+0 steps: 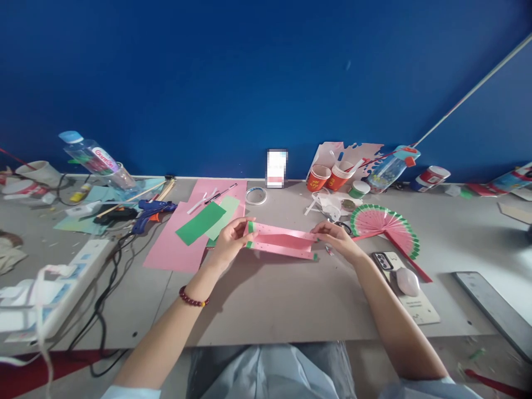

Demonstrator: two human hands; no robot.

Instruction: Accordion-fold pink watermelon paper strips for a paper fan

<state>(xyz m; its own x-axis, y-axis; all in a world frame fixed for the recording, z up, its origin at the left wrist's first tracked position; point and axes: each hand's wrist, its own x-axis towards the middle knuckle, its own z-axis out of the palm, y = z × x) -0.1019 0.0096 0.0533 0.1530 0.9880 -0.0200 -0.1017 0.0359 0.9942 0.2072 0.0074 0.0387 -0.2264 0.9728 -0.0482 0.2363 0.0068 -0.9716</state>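
Between my two hands, just above the table, is a folded strip of pink paper (282,248) with green ends and small dark dots. My left hand (230,239) pinches its left end by the green edge. At the opposite end, my right hand (336,238) has its fingers closed on the upper right corner. The paper's folds gape apart toward me, showing a pink inside. Right of my right hand lies a finished-looking watermelon paper fan (384,224) with a green rim and red sticks. Green paper pieces (201,223) rest on pink sheets (170,244) left of my left hand.
A blue glue gun (152,213) and a power strip (78,282) with trailing cables are at left. A tape roll (256,195), paper cups (319,177) and a propped phone (276,168) stand along the wall. Another phone (419,307) lies at right beneath a white mouse-like object (407,281).
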